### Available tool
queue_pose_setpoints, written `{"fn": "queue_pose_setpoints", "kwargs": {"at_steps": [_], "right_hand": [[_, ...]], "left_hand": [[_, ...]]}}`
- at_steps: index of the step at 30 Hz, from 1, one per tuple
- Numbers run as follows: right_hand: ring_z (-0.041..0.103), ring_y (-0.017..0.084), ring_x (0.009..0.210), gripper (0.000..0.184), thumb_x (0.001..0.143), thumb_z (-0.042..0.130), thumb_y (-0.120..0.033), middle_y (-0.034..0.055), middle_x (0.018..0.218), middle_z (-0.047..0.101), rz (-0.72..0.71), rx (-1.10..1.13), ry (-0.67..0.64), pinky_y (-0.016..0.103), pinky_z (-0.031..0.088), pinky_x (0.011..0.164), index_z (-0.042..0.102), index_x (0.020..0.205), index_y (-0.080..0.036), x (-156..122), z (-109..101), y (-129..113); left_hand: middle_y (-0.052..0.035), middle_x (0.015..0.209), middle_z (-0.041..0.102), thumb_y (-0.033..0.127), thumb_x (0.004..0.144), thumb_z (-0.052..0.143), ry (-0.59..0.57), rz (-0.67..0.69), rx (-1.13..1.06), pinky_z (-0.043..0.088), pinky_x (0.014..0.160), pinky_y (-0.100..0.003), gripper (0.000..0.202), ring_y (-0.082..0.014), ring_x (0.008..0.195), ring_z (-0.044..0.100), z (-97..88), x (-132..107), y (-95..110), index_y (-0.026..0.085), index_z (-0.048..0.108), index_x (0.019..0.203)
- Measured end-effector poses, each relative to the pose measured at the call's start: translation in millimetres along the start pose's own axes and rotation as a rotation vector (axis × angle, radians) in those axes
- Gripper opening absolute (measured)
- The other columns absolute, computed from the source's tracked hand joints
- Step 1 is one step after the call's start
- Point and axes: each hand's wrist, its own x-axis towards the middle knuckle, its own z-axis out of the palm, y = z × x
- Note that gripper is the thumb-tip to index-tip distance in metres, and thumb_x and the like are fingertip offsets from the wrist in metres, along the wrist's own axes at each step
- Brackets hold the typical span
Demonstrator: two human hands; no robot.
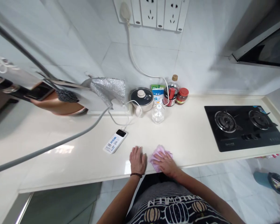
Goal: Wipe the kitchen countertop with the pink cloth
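Head view: lays left hand [137, 161] palm down on pale counter [184, 130], close to the front edge, fingers nearly together and pointing away from the body, thumb slightly apart. Wears dark beaded bracelet [136, 175] on that wrist. Spreads right hand [166, 163] over pink cloth [159, 148], palm down, fingers fanned across the folds; cannot tell how firmly pressed. Has the cloth bunched on the counter near the front edge, just right of left hand and well apart from black hob [245, 127]. Shows white device [115, 141] with dark panel lying aslant, beyond left hand and to its left, cable joined at the far end. Farther back, near the wall, shows lidded pot [143, 105], blue-and-white packet [158, 96], brown-capped bottle [174, 83] and red-lidded jar [182, 96] standing close together, with clear bottle [158, 115] upright in front of the packet. Higher up, shows socket panel [154, 14] on the wall, with white plug [125, 11] inserted at left
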Motion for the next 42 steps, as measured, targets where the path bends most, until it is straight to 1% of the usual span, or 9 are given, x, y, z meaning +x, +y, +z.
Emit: {"fn": "queue_pose_setpoints", "kwargs": {"at_steps": [9, 14, 21, 25, 28, 31, 34, 38, 42], "right_hand": [[0.016, 0.034, 0.158, 0.058, 0.103, 0.029, -0.041, 0.0026, 0.172, 0.026, 0.923, -0.117, 0.396, 0.062, 0.017, 0.123, 0.036, 0.16, -0.034, -81, -31, 153], [0.015, 0.038, 0.158, 0.06, 0.103, 0.023, -0.042, 0.0041, 0.172, 0.022, 1.161, 0.006, 0.446, 0.071, 0.014, 0.118, 0.024, 0.163, -0.04, -37, -61, 171], [0.005, 0.036, 0.16, 0.06, 0.103, 0.038, -0.035, 0.0009, 0.174, 0.014, 0.617, -0.06, 0.056, 0.063, 0.009, 0.125, 0.032, 0.162, -0.034, 104, -49, 41], [0.002, 0.029, 0.161, 0.057, 0.105, 0.04, -0.04, -0.0033, 0.174, 0.015, -0.01, -0.031, -0.112, 0.057, 0.005, 0.129, 0.032, 0.161, -0.036, 102, -10, -46], [0.003, 0.024, 0.161, 0.057, 0.105, 0.042, -0.04, -0.0052, 0.173, 0.017, -0.191, -0.01, -0.129, 0.052, 0.003, 0.13, 0.032, 0.161, -0.037, 68, 8, -66], [0.008, 0.023, 0.16, 0.059, 0.103, 0.046, -0.037, -0.0058, 0.172, 0.021, -0.054, -0.018, -0.101, 0.054, 0.006, 0.13, 0.032, 0.16, -0.042, 34, 6, -34], [0.009, 0.029, 0.16, 0.058, 0.103, 0.039, -0.034, -0.0029, 0.173, 0.02, 0.381, -0.107, -0.002, 0.06, 0.01, 0.127, 0.032, 0.16, -0.04, 1, -11, 30], [0.004, 0.03, 0.16, 0.059, 0.105, 0.023, -0.039, -0.0013, 0.175, 0.011, 0.883, -0.182, 0.144, 0.058, 0.011, 0.127, 0.025, 0.163, -0.035, -51, -36, 112], [0.007, 0.029, 0.16, 0.062, 0.104, 0.015, -0.046, 0.0003, 0.175, 0.009, 1.156, -0.141, 0.188, 0.058, 0.013, 0.126, 0.014, 0.165, -0.036, -93, -43, 151]], "left_hand": [[-0.0186, 0.158, 0.043, 0.039, 0.103, 0.039, 0.104, 0.035, -0.236, 0.026, 0.126, -0.056, 0.051, -0.0291, 0.154, 0.03, -6.1, -4, -3, 0.016, 0.049, 0.147], [-0.0154, 0.151, 0.052, 0.049, 0.099, 0.05, 0.202, -0.071, -0.503, 0.03, 0.125, -0.054, 0.052, -0.029, 0.148, 0.041, -12.1, -4, -4, 0.021, 0.054, 0.143], [-0.0132, 0.148, 0.057, 0.058, 0.092, 0.059, 0.22, -0.273, -0.65, 0.034, 0.124, -0.051, 0.058, -0.0283, 0.144, 0.048, -22.7, -11, 4, 0.024, 0.058, 0.139], [-0.0137, 0.144, 0.06, 0.06, 0.089, 0.06, 0.179, -0.334, -0.62, 0.037, 0.122, -0.051, 0.062, -0.0285, 0.138, 0.053, -29.7, -17, -5, 0.022, 0.058, 0.137], [-0.0127, 0.142, 0.061, 0.059, 0.089, 0.059, 0.177, -0.36, -0.564, 0.039, 0.121, -0.052, 0.059, -0.0284, 0.136, 0.055, -34.8, -14, -15, 0.022, 0.059, 0.135], [-0.0128, 0.139, 0.063, 0.056, 0.089, 0.059, 0.189, -0.349, -0.525, 0.04, 0.12, -0.053, 0.055, -0.0289, 0.133, 0.056, -35.7, -1, -18, 0.023, 0.061, 0.133], [-0.0133, 0.139, 0.062, 0.053, 0.088, 0.062, 0.162, -0.284, -0.512, 0.041, 0.119, -0.054, 0.053, -0.0293, 0.133, 0.056, -27.8, 24, -10, 0.025, 0.06, 0.133], [-0.0145, 0.145, 0.057, 0.053, 0.083, 0.069, 0.099, -0.156, -0.553, 0.039, 0.12, -0.056, 0.063, -0.0306, 0.138, 0.051, -4.5, 77, 21, 0.024, 0.055, 0.138], [-0.0161, 0.154, 0.046, 0.051, 0.073, 0.081, 0.046, -0.07, -0.622, 0.034, 0.123, -0.056, 0.087, -0.0333, 0.147, 0.041, 18.3, 146, 63, 0.022, 0.045, 0.147]]}}
